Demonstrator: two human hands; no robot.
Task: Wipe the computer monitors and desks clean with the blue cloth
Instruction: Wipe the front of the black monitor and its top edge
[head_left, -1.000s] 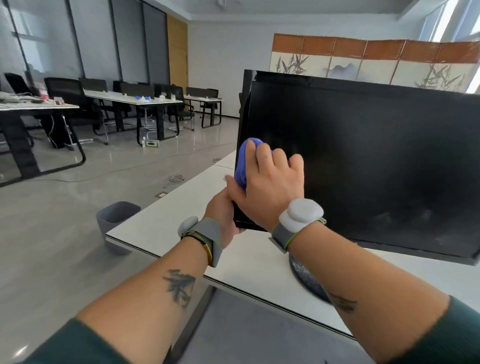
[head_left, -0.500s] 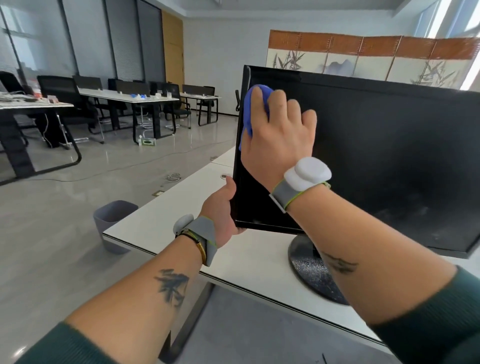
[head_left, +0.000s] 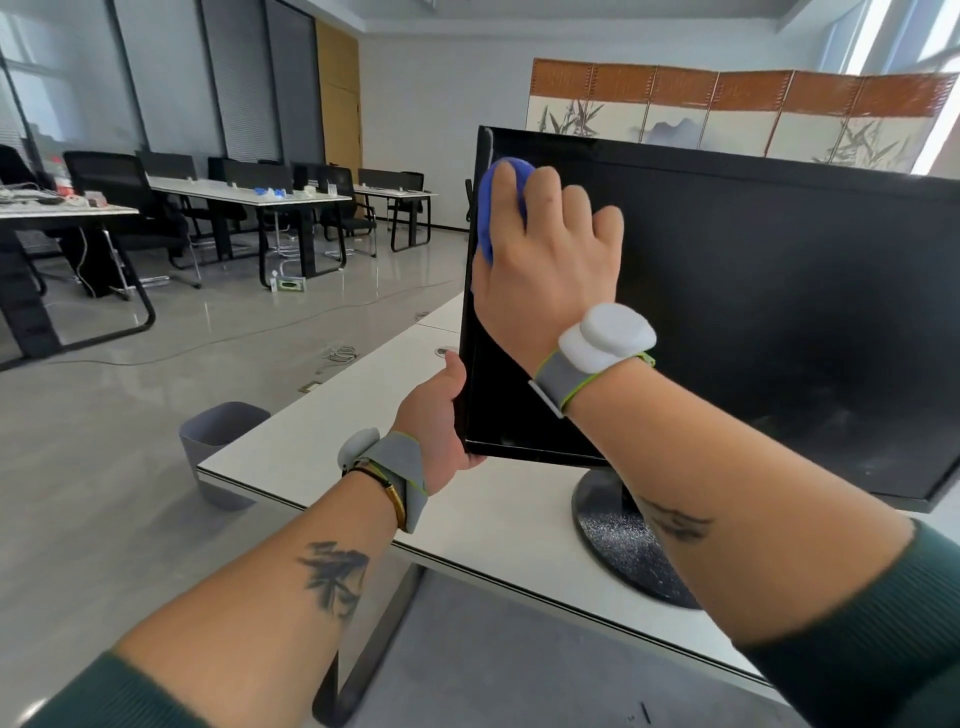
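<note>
A black monitor (head_left: 769, 312) stands on a white desk (head_left: 332, 431), its round base (head_left: 618, 551) partly hidden by my right forearm. My right hand (head_left: 545, 265) presses a bunched blue cloth (head_left: 496, 208) against the upper left corner of the screen; most of the cloth lies under my fingers. My left hand (head_left: 441, 415) grips the monitor's lower left corner, thumb on the left edge and the fingers hidden behind the panel.
A grey waste bin (head_left: 221, 447) stands on the floor at the desk's left end. Further left are rows of desks (head_left: 244, 192) with black chairs. A folding screen (head_left: 727, 114) stands behind the monitor. A cable (head_left: 337, 356) lies on the floor.
My right hand has carried the cloth up the left side of the screen, from mid-height to the top corner. My left hand has kept its hold on the lower corner.
</note>
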